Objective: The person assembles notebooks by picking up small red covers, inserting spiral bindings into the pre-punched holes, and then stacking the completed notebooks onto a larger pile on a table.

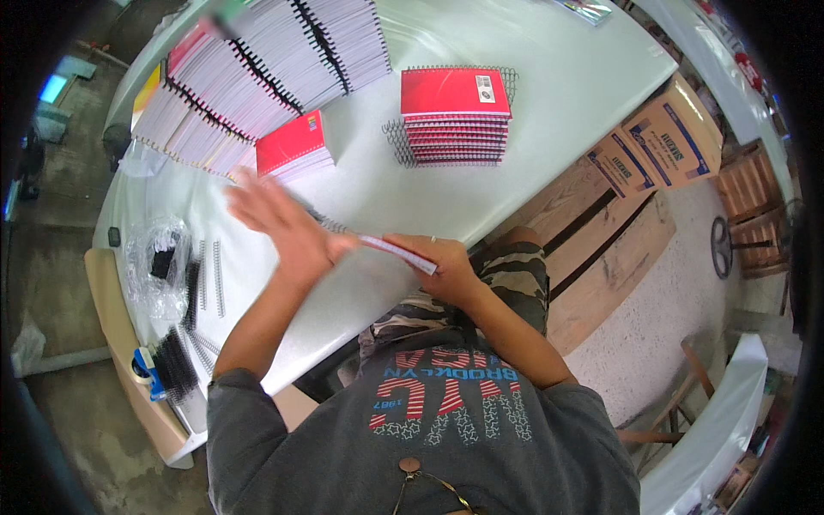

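Observation:
My right hand (436, 257) grips a notebook (395, 251), seen nearly edge-on as a narrow pale strip. A grey wire spiral (329, 223) sticks out past its far left end. Beside that end is my left hand (281, 225), raised with fingers stretched out and blurred by motion; its thumb side is close to the spiral, and I cannot tell whether they touch. Beyond my left hand lies a short stack of red-covered notebooks (290, 144). Further right stands a taller stack of red notebooks (455, 93) with wire spirals poking out at its sides.
Long rows of page blocks (283, 69) with black spirals fill the table's far left. Loose wire spirals (218, 279), a clear plastic bag (156, 257), black spirals (176, 365) and a blue-handled object (150, 375) lie at left. Cardboard boxes (665, 142) sit beyond the right edge.

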